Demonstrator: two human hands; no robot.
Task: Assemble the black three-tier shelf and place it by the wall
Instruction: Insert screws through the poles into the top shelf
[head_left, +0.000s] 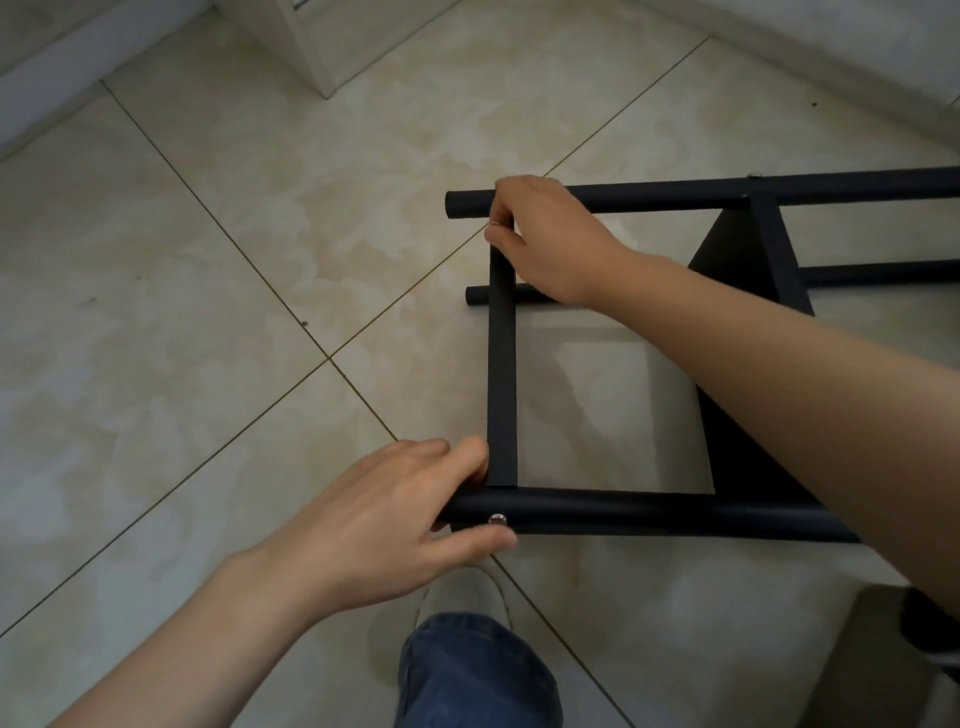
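The black shelf frame (623, 512) lies on its side on the tiled floor, its round poles running left to right. A flat black board (502, 374) stands on edge between the near pole and the far pole (675, 195). My left hand (395, 514) grips the near pole's left end, thumb beside a silver screw head (497, 518). My right hand (550, 239) reaches over the frame and pinches something small at the board's top edge by the far pole; what it pinches is hidden. A second board (737, 244) sits further right.
A white cabinet corner (332, 47) and a baseboard stand at the back. My knee in blue jeans (467, 670) and a shoe are at the bottom. A brown cardboard piece (883, 660) lies at the lower right. Bare tiles stretch to the left.
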